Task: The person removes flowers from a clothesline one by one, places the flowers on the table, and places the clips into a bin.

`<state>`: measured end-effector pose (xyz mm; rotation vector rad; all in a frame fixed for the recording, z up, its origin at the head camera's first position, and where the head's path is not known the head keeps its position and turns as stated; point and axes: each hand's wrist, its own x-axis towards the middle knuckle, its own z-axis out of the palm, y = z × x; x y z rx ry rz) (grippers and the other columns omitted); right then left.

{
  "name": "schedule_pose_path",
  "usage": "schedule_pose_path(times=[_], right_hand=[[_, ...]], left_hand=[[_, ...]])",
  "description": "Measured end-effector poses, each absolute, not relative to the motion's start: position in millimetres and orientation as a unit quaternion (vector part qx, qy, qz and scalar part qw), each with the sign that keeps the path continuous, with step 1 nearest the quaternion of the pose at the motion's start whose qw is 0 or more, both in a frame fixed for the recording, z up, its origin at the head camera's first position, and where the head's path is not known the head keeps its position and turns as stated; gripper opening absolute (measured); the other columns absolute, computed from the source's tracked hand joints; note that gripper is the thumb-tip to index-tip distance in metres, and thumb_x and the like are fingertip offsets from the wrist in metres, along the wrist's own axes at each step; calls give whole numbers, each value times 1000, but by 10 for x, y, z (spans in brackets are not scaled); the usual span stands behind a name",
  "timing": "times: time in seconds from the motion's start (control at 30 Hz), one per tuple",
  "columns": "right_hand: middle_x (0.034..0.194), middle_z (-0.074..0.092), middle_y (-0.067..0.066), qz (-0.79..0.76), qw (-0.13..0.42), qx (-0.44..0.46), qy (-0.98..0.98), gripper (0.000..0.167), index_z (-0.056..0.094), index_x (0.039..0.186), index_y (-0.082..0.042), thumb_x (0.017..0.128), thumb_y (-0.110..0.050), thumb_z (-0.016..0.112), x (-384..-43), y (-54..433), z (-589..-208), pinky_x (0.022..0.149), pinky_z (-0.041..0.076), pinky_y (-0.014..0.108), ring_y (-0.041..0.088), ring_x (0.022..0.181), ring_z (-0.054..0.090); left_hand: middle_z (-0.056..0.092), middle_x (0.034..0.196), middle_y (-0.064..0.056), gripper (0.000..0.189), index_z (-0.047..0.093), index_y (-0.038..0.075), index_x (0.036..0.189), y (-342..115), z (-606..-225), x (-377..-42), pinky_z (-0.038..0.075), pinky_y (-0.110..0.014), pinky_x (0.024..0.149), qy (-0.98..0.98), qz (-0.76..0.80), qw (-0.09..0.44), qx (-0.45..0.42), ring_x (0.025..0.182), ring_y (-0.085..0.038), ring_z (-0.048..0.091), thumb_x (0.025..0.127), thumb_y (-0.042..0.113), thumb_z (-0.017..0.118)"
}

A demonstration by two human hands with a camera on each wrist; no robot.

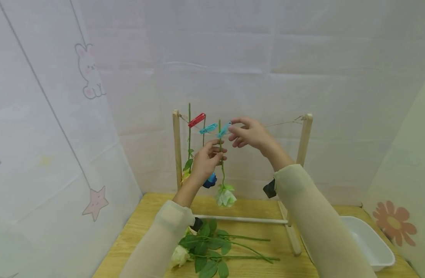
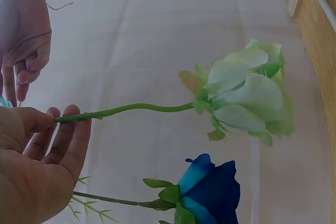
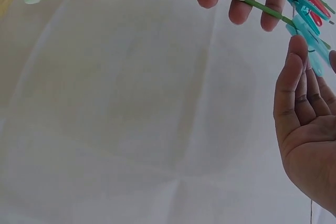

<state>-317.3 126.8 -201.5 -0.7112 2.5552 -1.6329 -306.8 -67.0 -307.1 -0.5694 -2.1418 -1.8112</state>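
A pale green-white artificial rose [image 1: 226, 196] hangs head down, its long green stem [image 2: 136, 107] pinched between the thumb and fingers of my left hand [image 1: 206, 160]. Near the stem's upper end, a light blue clothespin [image 1: 224, 130] sits at the line. My right hand [image 1: 248, 133] pinches that clothespin's end between thumb and forefinger. To the left, a second blue clothespin [image 1: 208, 128] holds a blue rose [image 2: 210, 190]. A red clothespin [image 1: 197, 120] holds a yellow rose [image 1: 185, 175], partly hidden behind my left hand.
A wooden frame with a left post [image 1: 177, 146] and right post [image 1: 304, 135] carries the sagging line [image 1: 280, 123]. Several roses with leafy stems [image 1: 212, 243] lie on the wooden table [image 1: 129, 243] in front. A white basin [image 1: 368, 241] stands at the right.
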Motion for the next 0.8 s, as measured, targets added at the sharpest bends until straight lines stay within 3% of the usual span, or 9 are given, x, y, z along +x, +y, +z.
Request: schedule_pose_path(times=[0.2, 0.5, 0.67, 0.8], right_hand=[[109, 72, 21, -530, 10, -228, 817, 46, 54, 143, -14, 102, -34, 61, -3170, 1256, -2008, 88, 58, 49, 30, 87, 73], [100, 74, 16, -560, 3, -211, 801, 39, 58, 139, -13, 103, -26, 61, -3158, 1272, -2034, 79, 61, 44, 23, 73, 72], [92, 76, 11, -584, -31, -202, 785, 43, 59, 141, -9, 102, -26, 62, -3166, 1276, -2076, 69, 61, 33, 18, 66, 71], [84, 76, 5, -626, -54, -205, 750, 39, 65, 134, -6, 101, -26, 64, -3146, 1287, -2101, 65, 60, 29, 15, 61, 70]], left_hand=[[70, 118, -20, 40, 56, 8, 141, -660, -3063, -3059, 59, -48, 88, -745, -624, 133, -197, 102, -37, 71, 102, 6, 59], [71, 113, -23, 38, 56, 1, 139, -599, -2906, -2834, 59, -50, 87, -760, -600, 159, -192, 98, -41, 71, 101, -2, 56], [74, 109, -15, 36, 60, 9, 137, -591, -2980, -2904, 62, -41, 80, -760, -589, 188, -200, 93, -34, 73, 101, 3, 59], [75, 108, -13, 36, 61, 12, 136, -586, -3028, -2951, 62, -42, 79, -756, -590, 196, -205, 92, -34, 73, 101, 5, 61]])
